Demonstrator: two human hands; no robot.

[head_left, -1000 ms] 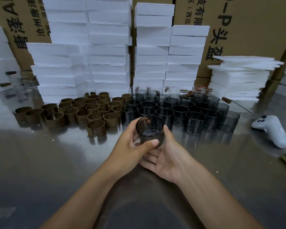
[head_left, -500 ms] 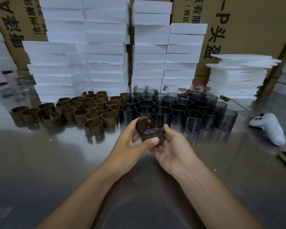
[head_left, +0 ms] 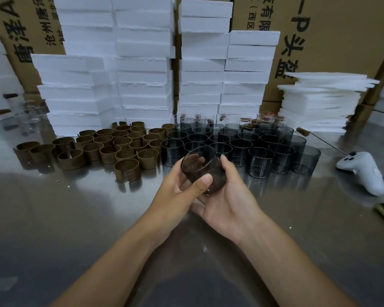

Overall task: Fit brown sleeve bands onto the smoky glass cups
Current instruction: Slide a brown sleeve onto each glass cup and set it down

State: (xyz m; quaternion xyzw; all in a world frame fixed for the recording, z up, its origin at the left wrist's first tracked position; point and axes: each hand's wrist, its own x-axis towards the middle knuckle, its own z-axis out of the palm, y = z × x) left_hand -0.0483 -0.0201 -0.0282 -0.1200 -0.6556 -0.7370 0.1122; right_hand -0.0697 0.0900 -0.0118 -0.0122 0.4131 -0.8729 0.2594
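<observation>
- Tilted further than a moment ago, the smoky glass cup [head_left: 197, 167] sits above the table [head_left: 53, 218] in both your hands.
- Your left hand [head_left: 177, 196] pinches it, thumb in front, fingers behind.
- Your right hand [head_left: 231, 200] cradles it underneath, thumb against its side.
- Loose brown sleeve bands [head_left: 126, 169] stand to the left.

Right carton [head_left: 353, 29], behind-right of foam block stacks [head_left: 204, 63]: large black "-P头盔" running downward. Smaller "有限" and "(西区" near its left edge, cut off. Left carton [head_left: 38, 9], behind-left of stacks: rotated print, "沧州" legible, rest unclear.
</observation>
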